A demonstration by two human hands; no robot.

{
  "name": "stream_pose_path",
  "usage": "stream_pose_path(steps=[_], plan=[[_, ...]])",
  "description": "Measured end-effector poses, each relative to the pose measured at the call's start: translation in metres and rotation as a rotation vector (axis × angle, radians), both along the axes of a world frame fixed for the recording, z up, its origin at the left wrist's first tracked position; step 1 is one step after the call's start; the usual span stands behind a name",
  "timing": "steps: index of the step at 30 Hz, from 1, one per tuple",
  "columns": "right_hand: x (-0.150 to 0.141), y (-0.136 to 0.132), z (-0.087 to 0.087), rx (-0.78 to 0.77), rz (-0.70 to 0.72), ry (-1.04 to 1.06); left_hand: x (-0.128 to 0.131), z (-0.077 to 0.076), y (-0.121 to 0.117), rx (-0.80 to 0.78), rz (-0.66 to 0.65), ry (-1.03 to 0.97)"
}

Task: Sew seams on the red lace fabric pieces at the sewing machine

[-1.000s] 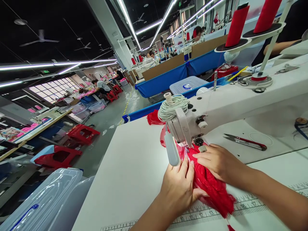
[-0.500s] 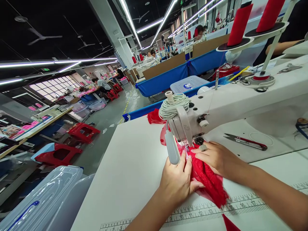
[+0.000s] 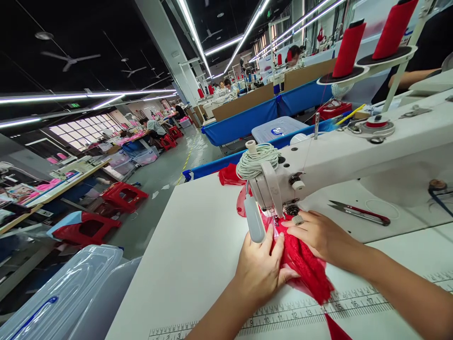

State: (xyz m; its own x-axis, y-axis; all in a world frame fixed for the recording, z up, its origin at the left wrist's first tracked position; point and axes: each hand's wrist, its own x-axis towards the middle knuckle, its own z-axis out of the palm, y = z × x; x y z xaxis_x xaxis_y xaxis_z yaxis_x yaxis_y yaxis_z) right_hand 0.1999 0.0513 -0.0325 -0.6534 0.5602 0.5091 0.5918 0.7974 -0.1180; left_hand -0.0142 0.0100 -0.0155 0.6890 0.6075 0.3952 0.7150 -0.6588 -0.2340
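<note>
Less red lace (image 3: 308, 267) over ruler (image 3: 279, 318), seemingly

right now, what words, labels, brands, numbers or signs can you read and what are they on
"9", "10", "11", "12", "13": the ruler scale on the white table
"15", "16", "17": same ruler scale, right of the red fabric
Lowest numbers, at the picture's bottom edge: partly cut off
Green sign, upper left: too small to read
White label, far left: too small to read
Sewing machine: no readable brand
</note>
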Motion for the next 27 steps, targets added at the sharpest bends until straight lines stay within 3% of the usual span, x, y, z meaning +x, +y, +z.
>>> stream_pose_path(steps=[13, 22, 27], plan=[[0.002, 0.002, -0.005, 0.024, 0.015, 0.016, -0.006, 0.013, 0.002, -0.06, -0.011, 0.006], [0.005, 0.001, 0.0, -0.071, -0.001, -0.018, -0.003, 0.008, 0.005, -0.068, -0.122, -0.019], [0.009, -0.005, 0.008, -0.098, 0.025, 0.037, -0.004, 0.023, 0.001, -0.12, -0.128, -0.058]])
